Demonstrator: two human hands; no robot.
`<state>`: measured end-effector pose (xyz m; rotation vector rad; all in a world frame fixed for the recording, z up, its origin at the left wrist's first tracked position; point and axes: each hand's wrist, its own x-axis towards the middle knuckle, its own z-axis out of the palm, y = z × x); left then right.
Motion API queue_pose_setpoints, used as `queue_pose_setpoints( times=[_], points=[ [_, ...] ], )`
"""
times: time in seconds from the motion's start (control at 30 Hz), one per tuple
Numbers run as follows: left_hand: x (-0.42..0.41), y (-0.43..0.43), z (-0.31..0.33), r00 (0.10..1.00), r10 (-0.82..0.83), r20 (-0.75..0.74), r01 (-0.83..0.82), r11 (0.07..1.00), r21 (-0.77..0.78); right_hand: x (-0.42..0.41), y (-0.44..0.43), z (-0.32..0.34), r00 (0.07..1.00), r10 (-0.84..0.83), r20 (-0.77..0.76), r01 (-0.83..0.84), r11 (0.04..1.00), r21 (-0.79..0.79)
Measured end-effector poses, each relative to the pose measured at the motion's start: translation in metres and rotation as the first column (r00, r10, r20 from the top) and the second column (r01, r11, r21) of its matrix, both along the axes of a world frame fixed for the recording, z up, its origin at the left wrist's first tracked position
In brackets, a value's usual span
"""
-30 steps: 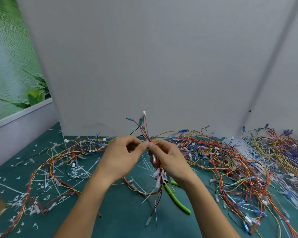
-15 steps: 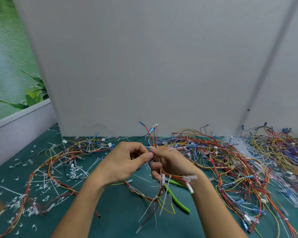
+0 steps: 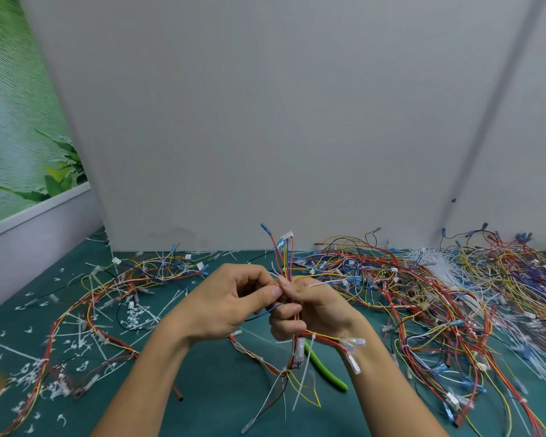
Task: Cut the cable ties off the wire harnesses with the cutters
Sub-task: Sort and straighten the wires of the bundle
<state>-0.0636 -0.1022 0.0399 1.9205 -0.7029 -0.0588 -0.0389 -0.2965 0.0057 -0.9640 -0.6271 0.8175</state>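
Seemingly midway: tie scraps [image 3: 136, 320] litter the left side of the desk [image 3: 208, 398], a tangle of harnesses [image 3: 423, 279] waits at its right edge, and the left hand [image 3: 230, 305] and right hand [image 3: 316, 313] pinch one harness [image 3: 287, 257] in curled fingers over mid-desk, a white tie [image 3: 304, 373] still on it, the cutters [image 3: 325, 369] lying unheld beneath.

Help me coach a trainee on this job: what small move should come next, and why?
Probably hold the wire harness with the left hand alone and send the right hand down for the cutters. Both hands grip the harness, the cutters lie untouched on the mat below the right wrist, and a white cable tie is still on the bundle.
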Motion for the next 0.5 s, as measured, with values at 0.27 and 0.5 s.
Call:
queue_pose_setpoints(
  times=[0.27,0.5],
  points=[
    [-0.003,-0.001,0.006,1.0,-0.016,0.003,0.016,0.997,-0.076,-0.001,0.002,0.0,0.999,0.002,0.047,-0.004,0.999,0.044],
    [-0.007,0.002,0.01,0.999,0.035,-0.012,-0.035,0.998,-0.06,-0.009,-0.01,0.012,0.991,-0.121,0.06,0.124,0.99,-0.066]
  ],
)
